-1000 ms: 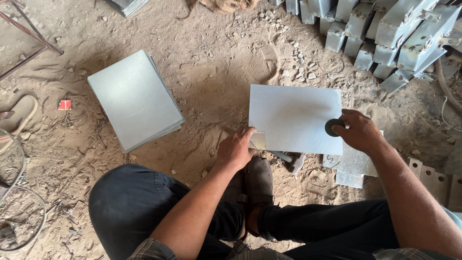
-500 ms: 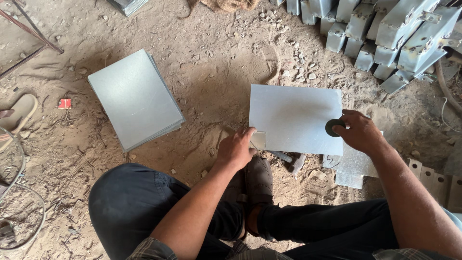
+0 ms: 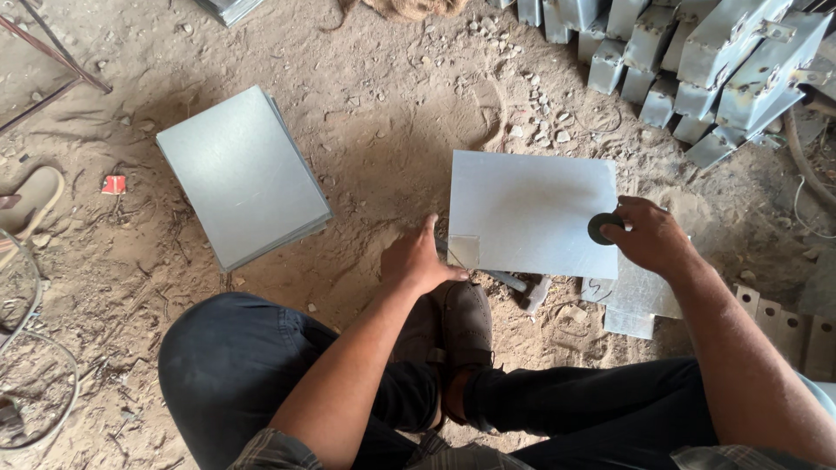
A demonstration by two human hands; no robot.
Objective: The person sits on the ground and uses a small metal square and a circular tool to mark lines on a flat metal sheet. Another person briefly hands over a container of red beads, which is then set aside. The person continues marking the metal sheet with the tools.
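A grey metal sheet [image 3: 531, 209] lies flat on the sandy ground in front of me. My left hand [image 3: 416, 261] rests at its near left corner, fingers beside a small square piece [image 3: 463, 251] laid on that corner. My right hand [image 3: 655, 237] is at the sheet's right edge, closed on a small dark round object [image 3: 602, 228]. A hammer [image 3: 514, 283] pokes out from under the sheet's near edge. My shoe [image 3: 466, 324] sits just below it.
A stack of grey metal sheets [image 3: 239, 174] lies to the left. Folded metal boxes [image 3: 697, 61] are piled at the top right. Smaller offcut pieces [image 3: 640, 300] lie under my right wrist. A sandal [image 3: 30, 202] and wire loops [image 3: 35, 374] are at the left edge.
My left hand has shifted slightly along the sheet's near left corner. My right hand stays at the right edge with the round object.
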